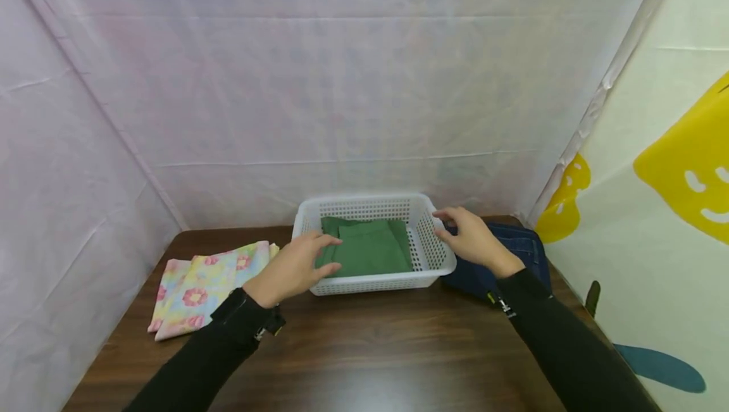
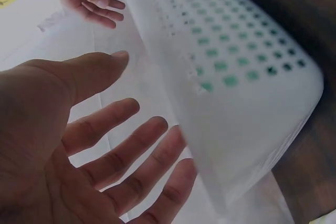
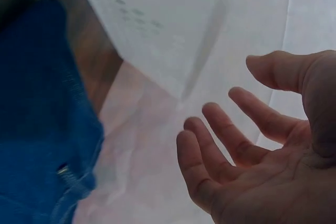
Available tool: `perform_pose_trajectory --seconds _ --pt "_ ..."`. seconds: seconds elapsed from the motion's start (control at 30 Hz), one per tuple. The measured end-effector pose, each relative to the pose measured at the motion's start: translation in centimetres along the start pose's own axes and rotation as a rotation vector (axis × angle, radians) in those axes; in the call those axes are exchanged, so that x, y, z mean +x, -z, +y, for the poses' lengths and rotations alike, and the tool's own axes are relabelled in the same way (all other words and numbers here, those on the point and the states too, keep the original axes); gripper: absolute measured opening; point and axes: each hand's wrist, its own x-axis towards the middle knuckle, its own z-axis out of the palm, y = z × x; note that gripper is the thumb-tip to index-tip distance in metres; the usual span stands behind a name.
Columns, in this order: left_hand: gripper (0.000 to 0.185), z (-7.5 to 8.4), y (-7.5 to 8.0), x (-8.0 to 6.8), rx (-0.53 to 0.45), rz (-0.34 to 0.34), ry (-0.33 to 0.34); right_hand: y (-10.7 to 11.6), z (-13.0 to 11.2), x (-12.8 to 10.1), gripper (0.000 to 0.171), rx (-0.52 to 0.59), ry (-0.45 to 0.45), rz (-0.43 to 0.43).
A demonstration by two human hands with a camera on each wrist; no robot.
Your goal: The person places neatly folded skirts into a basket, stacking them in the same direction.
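Centrally, a white perforated plastic basket (image 1: pixel 373 282), rectangular with rounded corners, stands on the dark wood-grain table (image 1: pixel 364 349) at 12 o'clock from the person. Its long axis runs from 9 to 3 o'clock. Inside lies a folded green cloth (image 1: pixel 370 249), matte and flat, filling most of the floor. The left hand (image 1: pixel 296 266) hovers over the basket's near-left corner, fingers relaxed and spread, its grip open and holding nothing. The right hand (image 1: pixel 469 238) hovers beside the right rim, fingers loosely extended, grip likewise open. A folded pastel floral cloth (image 1: pixel 205 285) lies at 9 o'clock of the basket; folded blue denim (image 1: pixel 518 247) with visible stitching lies at 3 o'clock, just beside it.
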Motion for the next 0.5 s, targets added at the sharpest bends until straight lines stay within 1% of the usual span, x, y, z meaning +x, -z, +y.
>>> perform_pose_trajectory --seconds 0.13,0.23,0.37,0.5 --pt "0.053 0.6 -1.0 -1.2 0.028 0.05 -0.07 -0.2 1.5 -1.9 0.047 0.001 -0.044 0.072" --pt "0.054 1.0 -1.6 -1.9 0.044 0.085 -0.123 -0.6 2.8 -3.4 0.047 -0.014 -0.089 0.089" --pt "0.053 1.6 -2.2 -2.7 0.035 0.125 -0.162 -1.2 4.1 -5.0 0.048 -0.072 -0.146 0.076" --pt "0.052 2.3 -3.1 -2.9 0.014 0.143 -0.191 -1.7 5.2 -6.3 0.052 -0.157 -0.208 0.017"
